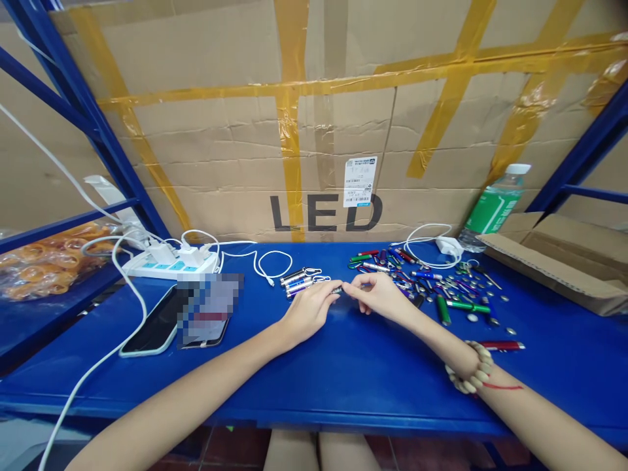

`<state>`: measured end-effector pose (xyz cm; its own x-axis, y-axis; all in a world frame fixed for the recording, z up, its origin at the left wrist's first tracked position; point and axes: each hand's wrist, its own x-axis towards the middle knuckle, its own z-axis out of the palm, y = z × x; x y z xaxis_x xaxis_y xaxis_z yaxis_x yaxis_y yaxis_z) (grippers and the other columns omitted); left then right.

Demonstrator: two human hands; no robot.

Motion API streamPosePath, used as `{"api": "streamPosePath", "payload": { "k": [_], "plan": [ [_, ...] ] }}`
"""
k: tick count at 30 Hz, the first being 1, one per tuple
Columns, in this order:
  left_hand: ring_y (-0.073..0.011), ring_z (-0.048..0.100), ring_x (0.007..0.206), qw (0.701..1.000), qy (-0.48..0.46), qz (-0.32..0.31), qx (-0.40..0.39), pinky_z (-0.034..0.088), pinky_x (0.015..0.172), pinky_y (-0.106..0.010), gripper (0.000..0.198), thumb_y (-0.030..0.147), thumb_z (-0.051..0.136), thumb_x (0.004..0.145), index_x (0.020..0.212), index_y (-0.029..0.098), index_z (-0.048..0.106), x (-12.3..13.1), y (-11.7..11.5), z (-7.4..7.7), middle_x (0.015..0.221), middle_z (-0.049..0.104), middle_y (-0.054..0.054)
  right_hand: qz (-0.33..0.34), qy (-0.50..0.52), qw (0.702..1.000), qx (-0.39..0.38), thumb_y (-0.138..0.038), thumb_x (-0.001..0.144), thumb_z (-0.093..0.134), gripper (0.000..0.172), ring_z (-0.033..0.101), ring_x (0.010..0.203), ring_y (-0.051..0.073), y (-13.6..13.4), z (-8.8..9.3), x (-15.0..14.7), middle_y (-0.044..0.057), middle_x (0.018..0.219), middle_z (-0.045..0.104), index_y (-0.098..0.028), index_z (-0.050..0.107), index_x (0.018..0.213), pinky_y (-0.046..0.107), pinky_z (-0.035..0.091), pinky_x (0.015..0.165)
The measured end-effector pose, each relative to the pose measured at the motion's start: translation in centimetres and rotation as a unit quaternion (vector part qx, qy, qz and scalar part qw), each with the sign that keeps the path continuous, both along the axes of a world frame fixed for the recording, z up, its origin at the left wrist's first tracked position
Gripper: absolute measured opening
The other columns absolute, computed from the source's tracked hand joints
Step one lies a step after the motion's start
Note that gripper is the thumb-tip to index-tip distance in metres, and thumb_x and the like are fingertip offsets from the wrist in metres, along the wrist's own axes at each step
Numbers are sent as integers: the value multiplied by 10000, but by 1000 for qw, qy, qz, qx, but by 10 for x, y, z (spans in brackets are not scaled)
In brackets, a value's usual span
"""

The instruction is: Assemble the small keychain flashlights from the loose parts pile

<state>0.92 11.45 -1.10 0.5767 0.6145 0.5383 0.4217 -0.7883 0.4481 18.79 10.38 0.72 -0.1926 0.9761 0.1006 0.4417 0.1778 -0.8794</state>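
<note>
My left hand point(310, 309) and my right hand point(379, 294) meet over the blue table point(343, 366), both pinched on one small dark keychain flashlight point(338, 289) held between their fingertips. Just behind my left hand lies a short row of finished silver and blue keychain flashlights point(300, 280). To the right of my right hand spreads a pile of several coloured flashlight bodies, caps and button cells point(436, 281). A bead bracelet point(471, 369) circles my right wrist.
A white power strip point(169, 261) with chargers and cables sits at back left, two phones point(161, 324) in front of it. A cardboard wall marked LED point(324, 212) stands behind. A green bottle point(493, 206) and an open cardboard box point(559, 258) are at right; a red flashlight point(500, 345) lies near my right forearm.
</note>
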Motion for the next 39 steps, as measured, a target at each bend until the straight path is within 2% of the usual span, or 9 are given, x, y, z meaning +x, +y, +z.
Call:
{"api": "streamPosePath", "payload": {
  "k": [3, 6, 8, 11, 17, 24, 34, 39],
  "plan": [
    [-141, 561, 725, 999, -3, 7, -49, 445, 694, -255, 227, 210, 321, 908, 1042, 163, 499, 3, -2, 1, 807, 602, -40, -28, -37, 990, 135, -490, 694, 618, 361, 498, 422, 61, -1, 3, 2, 15, 632, 603, -138, 613, 778, 179, 411, 431],
    [-127, 516, 665, 997, 4, 3, -82, 407, 642, -238, 210, 217, 292, 913, 897, 164, 495, 4, -5, 2, 724, 546, -11, 33, -70, 968, 237, -429, 732, 615, 310, 533, 526, 64, 0, 6, 7, 40, 831, 623, -173, 647, 903, 191, 444, 508],
    [-124, 499, 646, 995, 7, 2, -104, 384, 620, -235, 216, 226, 284, 915, 844, 166, 479, 4, -6, 2, 705, 528, -3, 80, -85, 955, 274, -400, 779, 574, 260, 552, 603, 80, 1, 6, 11, 47, 856, 617, -190, 670, 897, 195, 446, 533],
    [-129, 500, 662, 992, 17, -5, -126, 366, 611, -237, 206, 241, 288, 913, 883, 171, 480, 2, -6, 3, 742, 540, -5, 99, -83, 945, 302, -394, 790, 563, 245, 560, 672, 106, 4, 2, 14, 50, 785, 616, -191, 694, 829, 208, 442, 555],
    [-138, 505, 707, 986, 70, -34, -150, 380, 650, -247, 227, 237, 274, 910, 904, 172, 491, -1, -7, 4, 794, 548, -18, 124, -92, 938, 311, -434, 756, 590, 280, 550, 657, 108, 5, -6, 13, 41, 708, 618, -180, 690, 695, 228, 426, 611],
    [-130, 465, 600, 982, 104, -17, -155, 337, 556, -232, 190, 229, 273, 907, 891, 174, 454, -2, -10, 4, 687, 500, 5, 110, -86, 945, 296, -443, 740, 604, 294, 521, 625, 100, 4, -11, 11, 31, 669, 593, -162, 671, 680, 214, 392, 577],
    [-149, 557, 679, 987, 101, 2, -128, 399, 617, -240, 166, 207, 328, 892, 962, 180, 476, -4, -8, 3, 765, 579, -13, 102, -98, 956, 257, -471, 746, 583, 337, 514, 595, 97, 1, -9, 8, 31, 666, 572, -152, 647, 660, 215, 395, 560],
    [-155, 588, 743, 991, 70, 10, -113, 426, 649, -244, 134, 223, 363, 890, 899, 187, 492, -4, -7, 2, 848, 622, -22, 106, -71, 963, 238, -464, 736, 599, 324, 513, 546, 79, 3, -12, 10, 19, 672, 563, -150, 639, 662, 210, 406, 537]
  ]
}}
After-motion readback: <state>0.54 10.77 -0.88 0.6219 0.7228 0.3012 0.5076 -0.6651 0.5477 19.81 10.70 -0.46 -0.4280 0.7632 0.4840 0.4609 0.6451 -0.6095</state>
